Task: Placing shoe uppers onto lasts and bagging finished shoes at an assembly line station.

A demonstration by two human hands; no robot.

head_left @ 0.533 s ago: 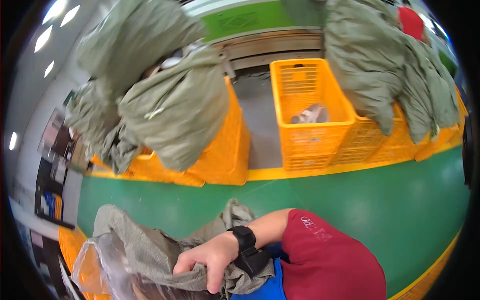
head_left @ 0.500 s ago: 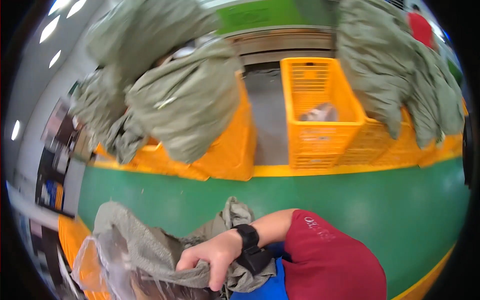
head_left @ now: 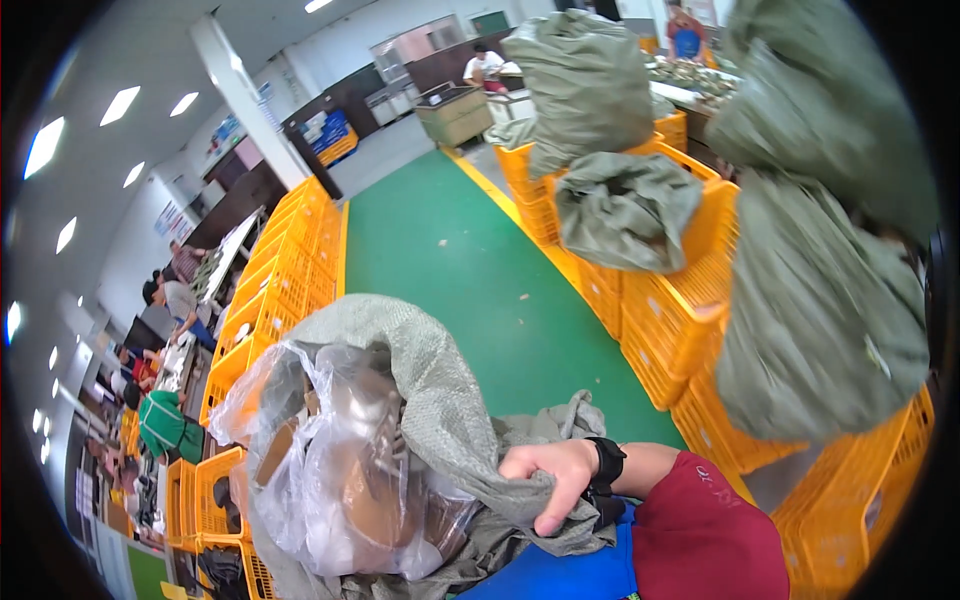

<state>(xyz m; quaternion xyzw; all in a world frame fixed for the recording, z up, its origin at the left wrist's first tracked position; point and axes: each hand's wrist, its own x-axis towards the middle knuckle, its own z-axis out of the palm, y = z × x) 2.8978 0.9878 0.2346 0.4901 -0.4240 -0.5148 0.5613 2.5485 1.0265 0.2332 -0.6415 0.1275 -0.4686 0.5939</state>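
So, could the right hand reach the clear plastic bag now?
Probably yes: the right hand is close by and the plastic bag shows in the open grey sack, though that hand grips the sack's edge.

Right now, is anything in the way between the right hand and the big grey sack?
Nothing visible is: the right hand directly grips the edge of the grey sack. The clear plastic bag in the sack's mouth sits left of the hand, not between them.
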